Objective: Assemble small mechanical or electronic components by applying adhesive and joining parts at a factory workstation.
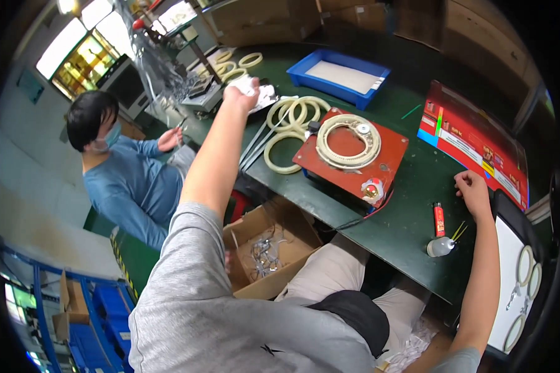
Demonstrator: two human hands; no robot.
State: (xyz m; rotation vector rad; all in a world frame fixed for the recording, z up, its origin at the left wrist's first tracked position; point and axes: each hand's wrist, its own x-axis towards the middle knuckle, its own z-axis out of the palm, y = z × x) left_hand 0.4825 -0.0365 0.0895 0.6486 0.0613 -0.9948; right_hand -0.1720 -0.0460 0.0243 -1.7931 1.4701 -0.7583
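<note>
My left hand (241, 95) reaches far out to the back left, its fingers closed around white crumpled material (235, 87). More white material lies on a dark tray (269, 105) beside it; I cannot tell just what it is. My right hand (473, 189) rests on the green table at the right, fingers curled; whether anything is in them is hidden. Between my hands stands a red square fixture (389, 142) carrying a cream ring (322, 149) with a small white round part (363, 128) on its rim. Several loose cream rings (267, 155) lie left of the fixture.
A blue tray (298, 78) stands behind the fixture. A red printed carton panel (473, 137), a red lighter (439, 219) and a small squeeze bottle (438, 247) are at the right. An open cardboard box (298, 233) sits below the table edge. A co-worker (124, 180) sits at the left.
</note>
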